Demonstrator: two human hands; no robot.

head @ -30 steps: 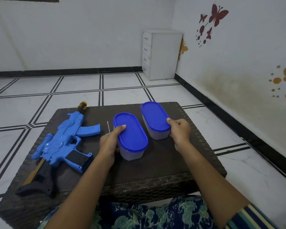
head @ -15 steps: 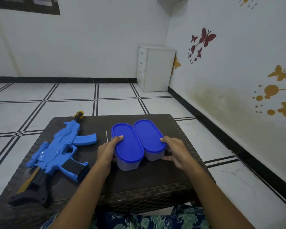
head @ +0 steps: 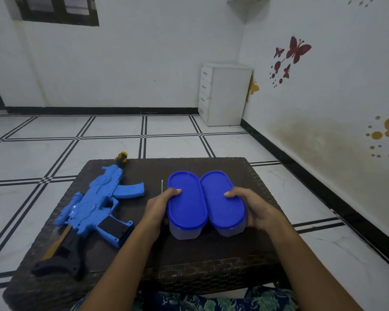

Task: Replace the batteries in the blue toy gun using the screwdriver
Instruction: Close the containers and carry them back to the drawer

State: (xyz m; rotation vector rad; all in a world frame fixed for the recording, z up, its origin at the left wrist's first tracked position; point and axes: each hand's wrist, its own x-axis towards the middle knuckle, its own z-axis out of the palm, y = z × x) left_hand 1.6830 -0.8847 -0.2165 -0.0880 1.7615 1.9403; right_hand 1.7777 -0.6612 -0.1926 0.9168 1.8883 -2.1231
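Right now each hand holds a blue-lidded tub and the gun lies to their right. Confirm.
Wrong side: the head view shows the gun lying left of the tubs. The left hand does hold the left tub, the right hand the right tub.

Lids and cloudy walls hide the contents of the left blue-lidded oval plastic container (head: 186,205) and the right blue-lidded oval plastic container (head: 226,203). Each covers most fingers of the hand gripping it, the left hand (head: 157,207) and the right hand (head: 256,209). A thin silver rod (head: 162,186) above the left thumb is too fine to identify. Both forearms and the dark woven table (head: 211,268) run off the bottom edge.
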